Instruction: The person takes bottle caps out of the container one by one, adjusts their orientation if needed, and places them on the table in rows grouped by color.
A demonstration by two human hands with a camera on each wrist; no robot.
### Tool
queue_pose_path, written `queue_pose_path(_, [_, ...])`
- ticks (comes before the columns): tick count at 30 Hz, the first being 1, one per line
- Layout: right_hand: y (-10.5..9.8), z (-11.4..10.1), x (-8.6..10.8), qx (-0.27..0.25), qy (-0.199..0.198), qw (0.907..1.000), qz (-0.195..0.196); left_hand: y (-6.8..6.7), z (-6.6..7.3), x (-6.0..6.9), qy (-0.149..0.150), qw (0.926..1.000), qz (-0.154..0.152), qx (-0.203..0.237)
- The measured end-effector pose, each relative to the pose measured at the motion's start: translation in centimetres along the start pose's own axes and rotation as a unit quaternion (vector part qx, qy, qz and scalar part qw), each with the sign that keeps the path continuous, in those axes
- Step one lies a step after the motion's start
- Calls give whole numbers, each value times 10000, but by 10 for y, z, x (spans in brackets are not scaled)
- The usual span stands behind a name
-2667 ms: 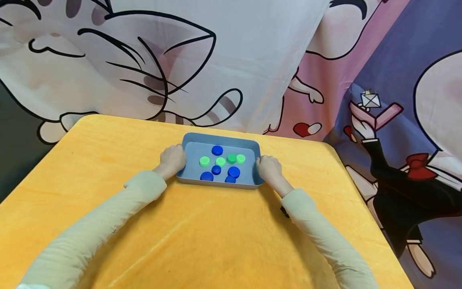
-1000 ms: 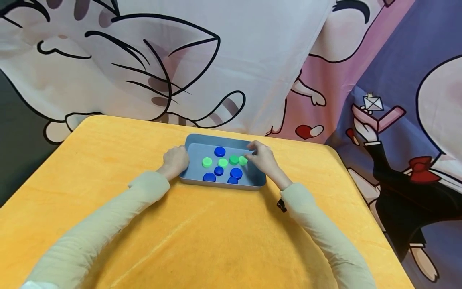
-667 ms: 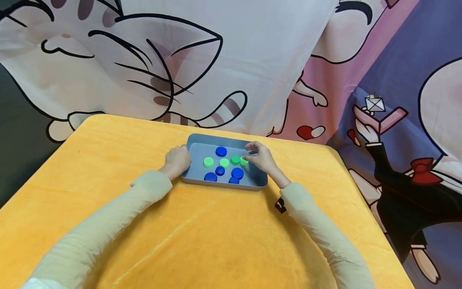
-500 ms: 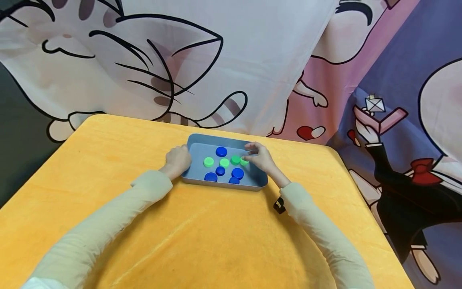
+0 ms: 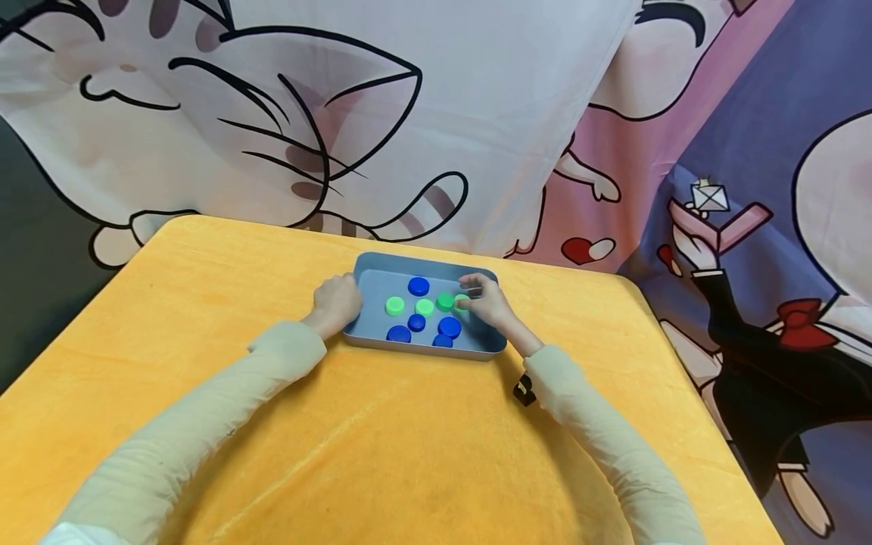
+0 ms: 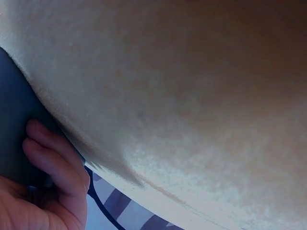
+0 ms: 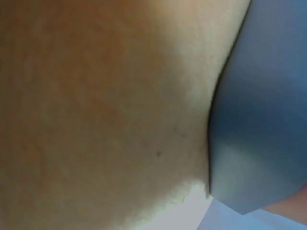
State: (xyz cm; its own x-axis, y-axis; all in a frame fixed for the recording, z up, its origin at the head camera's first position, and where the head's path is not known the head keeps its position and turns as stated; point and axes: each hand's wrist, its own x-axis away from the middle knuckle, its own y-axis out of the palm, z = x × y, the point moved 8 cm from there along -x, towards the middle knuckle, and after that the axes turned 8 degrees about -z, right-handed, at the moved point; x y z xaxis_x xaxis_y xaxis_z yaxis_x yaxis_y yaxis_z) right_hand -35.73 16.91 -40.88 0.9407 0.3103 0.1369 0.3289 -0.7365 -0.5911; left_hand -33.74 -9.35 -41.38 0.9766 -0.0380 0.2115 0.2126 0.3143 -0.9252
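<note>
A blue-grey tray (image 5: 381,260) lies near the table's far edge, holding several round blue discs (image 5: 449,327) and green discs (image 5: 394,306). My left hand (image 5: 336,304) grips the tray's left side; in the left wrist view the fingers (image 6: 55,160) curl against the tray (image 6: 14,105). Over the tray's right part is my right hand (image 5: 490,304), fingers spread apart and slightly bent. Its fingertips partly cover a light green disc (image 5: 460,300); whether they touch it I cannot tell. The right wrist view shows mostly the tray's wall (image 7: 259,120) and a sliver of hand (image 7: 293,207).
A yellow cloth (image 5: 327,454) covers the table. Beside the right sleeve (image 5: 586,401) is a small black object (image 5: 524,390). Behind the table hangs a printed curtain (image 5: 504,113) with cartoon figures.
My right hand has let go of the tray's right side and moved left over the light green disc, then shifted slightly. My left hand has kept its grip; the head view has shifted a little.
</note>
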Motion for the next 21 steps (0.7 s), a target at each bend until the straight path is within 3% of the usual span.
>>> queue_pose_path(21, [6,5,-1,430,56,9991,12,-2,1,3,18,10000,33,19])
